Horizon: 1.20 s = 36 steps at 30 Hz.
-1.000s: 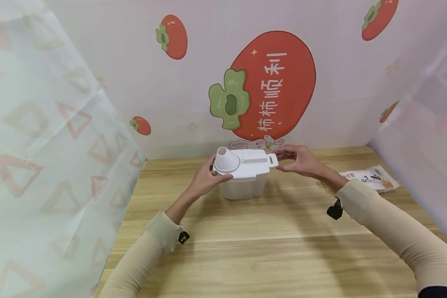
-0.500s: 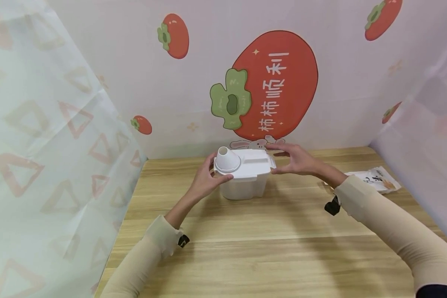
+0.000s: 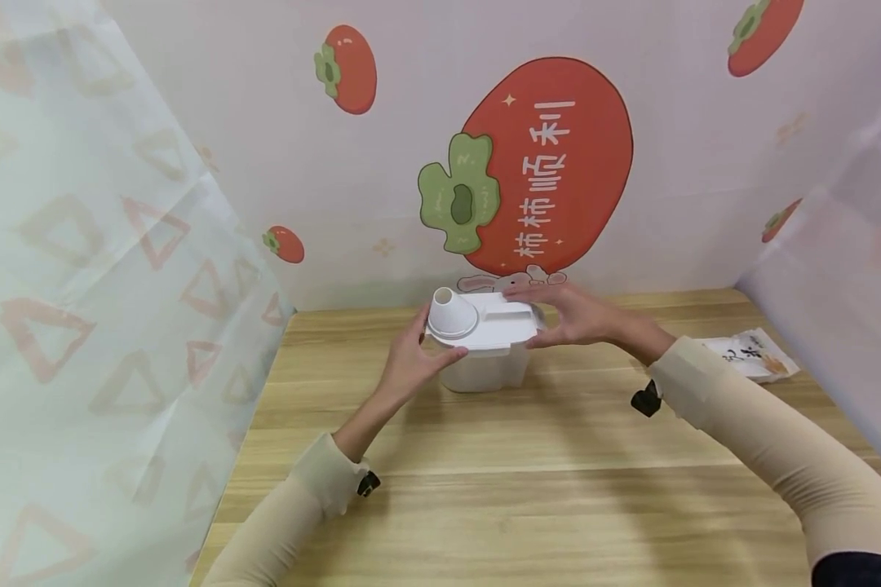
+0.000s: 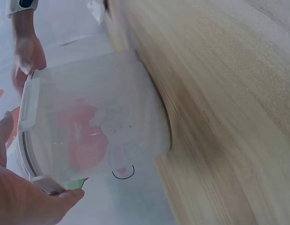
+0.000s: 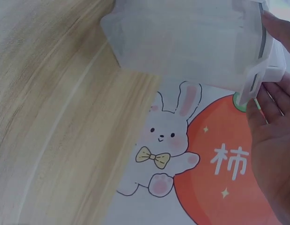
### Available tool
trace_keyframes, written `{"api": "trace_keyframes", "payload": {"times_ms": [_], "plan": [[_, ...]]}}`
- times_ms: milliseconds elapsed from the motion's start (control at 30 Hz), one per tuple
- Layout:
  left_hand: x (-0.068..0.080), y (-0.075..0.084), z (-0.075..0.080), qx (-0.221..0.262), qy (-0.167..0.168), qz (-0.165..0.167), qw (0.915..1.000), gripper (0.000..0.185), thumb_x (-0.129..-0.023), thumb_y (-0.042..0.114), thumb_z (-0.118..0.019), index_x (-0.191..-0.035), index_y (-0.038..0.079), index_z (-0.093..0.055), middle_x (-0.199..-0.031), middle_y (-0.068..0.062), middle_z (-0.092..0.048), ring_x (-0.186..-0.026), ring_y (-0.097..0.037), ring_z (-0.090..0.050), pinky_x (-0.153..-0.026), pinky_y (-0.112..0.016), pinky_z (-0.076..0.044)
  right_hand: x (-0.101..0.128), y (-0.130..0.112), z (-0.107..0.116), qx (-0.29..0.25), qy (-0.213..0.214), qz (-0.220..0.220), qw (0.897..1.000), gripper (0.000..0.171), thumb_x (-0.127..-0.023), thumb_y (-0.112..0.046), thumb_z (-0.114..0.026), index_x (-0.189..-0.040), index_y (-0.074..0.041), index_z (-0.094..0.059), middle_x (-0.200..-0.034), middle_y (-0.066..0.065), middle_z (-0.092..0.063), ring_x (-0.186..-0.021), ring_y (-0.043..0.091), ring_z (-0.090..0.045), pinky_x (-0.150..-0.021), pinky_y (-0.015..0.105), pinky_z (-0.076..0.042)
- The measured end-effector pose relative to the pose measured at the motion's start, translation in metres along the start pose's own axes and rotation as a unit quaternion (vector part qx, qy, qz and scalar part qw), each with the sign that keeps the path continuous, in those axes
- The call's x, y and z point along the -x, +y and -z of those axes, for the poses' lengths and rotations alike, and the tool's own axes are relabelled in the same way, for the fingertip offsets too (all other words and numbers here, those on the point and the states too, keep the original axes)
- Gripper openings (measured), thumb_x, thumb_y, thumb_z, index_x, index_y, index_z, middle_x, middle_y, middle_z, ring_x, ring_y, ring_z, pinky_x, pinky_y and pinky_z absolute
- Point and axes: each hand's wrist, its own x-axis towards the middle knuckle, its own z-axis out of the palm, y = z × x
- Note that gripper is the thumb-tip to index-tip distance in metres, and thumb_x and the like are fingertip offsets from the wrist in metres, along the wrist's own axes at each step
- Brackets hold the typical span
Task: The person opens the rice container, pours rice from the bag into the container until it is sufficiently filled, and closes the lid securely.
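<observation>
A translucent white container [image 3: 480,375] stands near the back of the wooden table [image 3: 529,489]. It carries a white lid [image 3: 499,326] with a cone-shaped spout [image 3: 448,310] at its left end. My left hand [image 3: 414,355] grips the lid's left end beside the spout, thumb in front. My right hand [image 3: 568,314] holds the lid's right end, fingers over the top and thumb at the near corner. The left wrist view shows the container [image 4: 102,122] from below between the left hand [image 4: 23,197] and the right hand [image 4: 27,51]. In the right wrist view the side latch [image 5: 252,84] lies folded against the container [image 5: 182,42], next to my right hand [image 5: 276,154].
A printed food packet [image 3: 752,355] lies at the table's right edge. A persimmon-print wall [image 3: 551,163] stands right behind the container. A patterned screen [image 3: 81,285] closes the left side and a pale screen [image 3: 837,285] the right. Bare wood lies in front.
The latch flap that stuck out to the right a second ago now lies folded down. My right hand has moved left onto the lid's end. The left hand has kept its grip.
</observation>
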Motion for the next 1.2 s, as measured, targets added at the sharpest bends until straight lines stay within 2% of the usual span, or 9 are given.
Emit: {"api": "trace_keyframes", "payload": {"times_ms": [100,233,367,533,667,833,933,1100,1200], "plan": [[-0.001,-0.001,-0.003,0.001,0.009,0.000,1.0000,0.101,-0.083,0.035,-0.092,-0.164,0.006,-0.038,-0.162,-0.012,-0.049,-0.148,-0.028,-0.049,-0.120,-0.048,-0.043,0.000,0.000,-0.002,0.017,0.005,0.003,1.000,0.081,-0.079,-0.036,-0.095,-0.148,-0.009,-0.063,-0.149,0.011,-0.064,-0.137,0.038,-0.059,-0.110,0.063,-0.047],[-0.006,-0.002,-0.003,0.000,0.018,0.022,0.9996,0.102,-0.085,0.037,-0.090,-0.165,0.005,-0.035,-0.166,-0.012,-0.044,-0.149,-0.029,-0.047,-0.119,-0.046,-0.044,-0.001,-0.002,-0.003,0.027,0.016,0.000,1.000,0.080,-0.078,-0.035,-0.096,-0.147,-0.009,-0.064,-0.145,0.014,-0.066,-0.130,0.037,-0.064,-0.105,0.060,-0.052],[-0.014,-0.005,0.001,0.008,0.008,0.038,0.9992,0.102,-0.087,0.035,-0.089,-0.166,0.006,-0.032,-0.168,-0.013,-0.040,-0.149,-0.030,-0.047,-0.120,-0.042,-0.043,-0.002,-0.006,-0.004,0.038,0.032,0.000,0.999,0.081,-0.077,-0.033,-0.097,-0.146,-0.007,-0.065,-0.143,0.015,-0.067,-0.126,0.037,-0.067,-0.100,0.056,-0.057],[-0.026,-0.009,0.004,0.052,-0.011,0.048,0.9974,0.099,-0.089,0.032,-0.088,-0.166,0.005,-0.032,-0.169,-0.015,-0.036,-0.150,-0.029,-0.045,-0.120,-0.036,-0.041,-0.001,-0.011,-0.007,0.070,0.064,0.008,0.995,0.080,-0.074,-0.032,-0.099,-0.140,0.000,-0.068,-0.135,0.017,-0.071,-0.113,0.033,-0.073,-0.089,0.049,-0.061],[-0.034,-0.014,0.005,0.086,-0.019,0.062,0.9942,0.095,-0.091,0.030,-0.086,-0.165,0.003,-0.033,-0.166,-0.017,-0.039,-0.149,-0.028,-0.046,-0.119,-0.033,-0.043,-0.001,-0.019,-0.009,0.115,0.070,-0.005,0.991,0.081,-0.075,-0.040,-0.097,-0.137,0.004,-0.068,-0.133,0.020,-0.072,-0.113,0.035,-0.073,-0.088,0.049,-0.062],[-0.042,-0.018,0.006,0.129,-0.030,0.075,0.9883,0.089,-0.094,0.023,-0.083,-0.165,0.002,-0.033,-0.163,-0.021,-0.043,-0.148,-0.031,-0.048,-0.117,-0.035,-0.045,-0.001,-0.033,-0.014,0.165,0.075,-0.030,0.983,0.082,-0.076,-0.049,-0.094,-0.133,0.006,-0.070,-0.131,0.022,-0.072,-0.114,0.038,-0.073,-0.087,0.053,-0.062],[-0.045,-0.020,0.007,0.153,-0.038,0.085,0.9838,0.086,-0.096,0.021,-0.082,-0.165,0.004,-0.034,-0.163,-0.020,-0.044,-0.149,-0.031,-0.048,-0.118,-0.037,-0.045,-0.001,-0.039,-0.019,0.192,0.094,-0.031,0.976,0.081,-0.075,-0.051,-0.095,-0.127,0.007,-0.073,-0.125,0.022,-0.075,-0.103,0.038,-0.076,-0.076,0.050,-0.064],[-0.051,-0.025,0.001,0.182,-0.035,0.099,0.9776,0.079,-0.098,0.022,-0.079,-0.164,0.005,-0.038,-0.163,-0.016,-0.046,-0.149,-0.027,-0.049,-0.116,-0.034,-0.047,0.000,-0.051,-0.031,0.274,0.129,-0.023,0.953,0.074,-0.073,-0.056,-0.093,-0.109,0.006,-0.074,-0.105,0.021,-0.078,-0.077,0.032,-0.075,-0.054,0.042,-0.057],[-0.052,-0.027,-0.003,0.198,-0.034,0.101,0.9744,0.078,-0.099,0.021,-0.077,-0.163,0.002,-0.038,-0.164,-0.018,-0.045,-0.149,-0.027,-0.048,-0.116,-0.034,-0.046,0.003,-0.055,-0.035,0.295,0.128,-0.031,0.946,0.074,-0.075,-0.059,-0.091,-0.107,0.005,-0.071,-0.099,0.019,-0.076,-0.068,0.029,-0.071,-0.050,0.040,-0.054]]}}
